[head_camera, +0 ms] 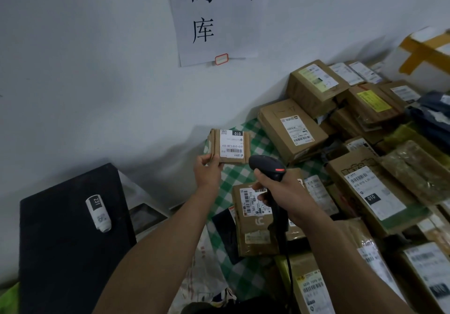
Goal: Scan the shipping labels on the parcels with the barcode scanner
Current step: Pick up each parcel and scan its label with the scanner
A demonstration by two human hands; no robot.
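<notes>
Now pinching small parcel in left grip, just up-left of barcode scanner clasped by right grip.

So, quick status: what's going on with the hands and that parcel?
Left hand pinches small parcel, label showing. Right hand grips scanner, pointed toward it. Nothing between.

small brown parcel: left hand is holding it up by one edge, white label facing up | black scanner: right hand is gripping it, nose pointing at that parcel, red light glowing | other parcels: lying close together on the counter, labels showing
</notes>
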